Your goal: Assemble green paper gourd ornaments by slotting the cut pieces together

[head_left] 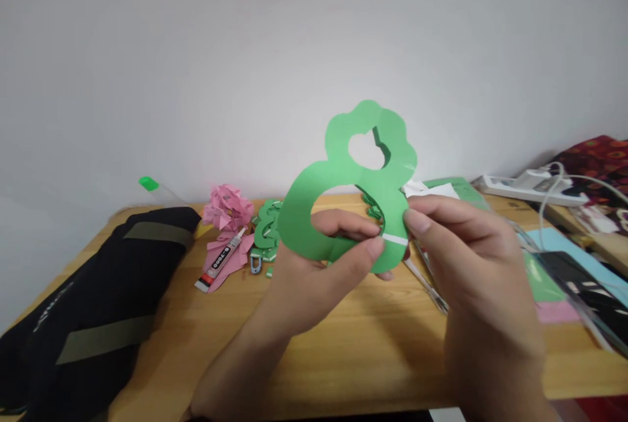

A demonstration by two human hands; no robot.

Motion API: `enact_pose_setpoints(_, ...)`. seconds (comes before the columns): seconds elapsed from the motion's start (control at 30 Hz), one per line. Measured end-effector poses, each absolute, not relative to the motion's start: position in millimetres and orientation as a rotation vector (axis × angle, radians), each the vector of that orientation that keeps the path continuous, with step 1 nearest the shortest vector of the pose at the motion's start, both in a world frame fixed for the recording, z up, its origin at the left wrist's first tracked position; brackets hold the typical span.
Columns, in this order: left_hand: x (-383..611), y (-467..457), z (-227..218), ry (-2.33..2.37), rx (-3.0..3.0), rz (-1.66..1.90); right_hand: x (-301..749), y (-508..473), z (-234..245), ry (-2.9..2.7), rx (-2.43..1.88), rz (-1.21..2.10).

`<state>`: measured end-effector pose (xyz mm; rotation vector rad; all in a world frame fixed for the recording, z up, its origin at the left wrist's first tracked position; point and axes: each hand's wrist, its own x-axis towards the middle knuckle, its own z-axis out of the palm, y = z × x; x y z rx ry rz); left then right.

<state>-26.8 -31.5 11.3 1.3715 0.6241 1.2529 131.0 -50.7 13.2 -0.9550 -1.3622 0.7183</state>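
Note:
I hold a green paper cut-out (343,180) with two ring-shaped openings and a scalloped top up above the wooden table (206,337). My left hand (318,265) pinches its lower ring between thumb and fingers. My right hand (471,258) pinches the cut-out's right lower edge, where a small white strip (395,239) crosses the paper. Both hands are closed on the paper.
A black bag (93,304) lies at the left. Behind it are a glue tube (220,262), crumpled pink paper (228,209), green paper scraps (265,229) and a green cap (148,183). At the right lie coloured sheets (554,278), a power strip (530,188) with cables, and scissors (429,288).

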Motion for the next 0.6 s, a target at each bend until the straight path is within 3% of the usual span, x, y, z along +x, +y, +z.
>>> enact_pose_setpoints(0.6, -22.5, -29.7, 6.9, 0.594, 1.408, 1.331, 128.4, -53.1, 17.5, -1.350, -0.950, 0.786)
